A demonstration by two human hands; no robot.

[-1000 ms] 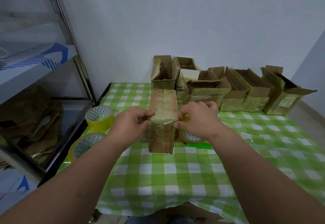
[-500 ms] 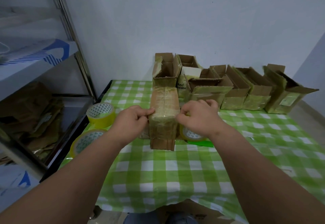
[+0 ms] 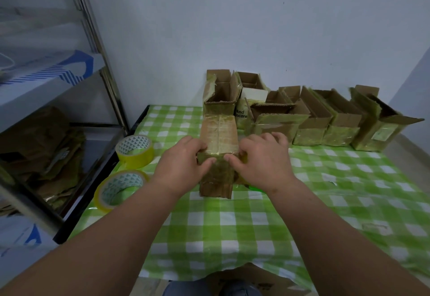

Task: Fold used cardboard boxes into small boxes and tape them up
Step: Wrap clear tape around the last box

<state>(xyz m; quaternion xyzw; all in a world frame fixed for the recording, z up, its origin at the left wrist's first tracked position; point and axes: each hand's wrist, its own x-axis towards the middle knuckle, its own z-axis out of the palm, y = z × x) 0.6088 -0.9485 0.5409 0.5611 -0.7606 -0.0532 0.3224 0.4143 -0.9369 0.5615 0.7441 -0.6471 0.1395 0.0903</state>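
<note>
On the green checked tablecloth (image 3: 232, 230) in front of us stands the cardboard box (image 3: 218, 154) we are taping, long side running away from us, its top seam covered with clear tape. Our left hand (image 3: 183, 163) holds its left side, thumb lying across the near top edge; our right hand (image 3: 263, 158) holds the right side the same way, thumb meeting the other near the seam. Both sets of fingers curl round the box walls. To our left lie two yellow tape rolls (image 3: 135, 150), one behind the other, near the table edge. Behind the box, against the wall, a row of open boxes (image 3: 314, 119) stands side by side. A metal shelf (image 3: 46, 86) on the left holds flattened cardboard (image 3: 41, 156).
</note>
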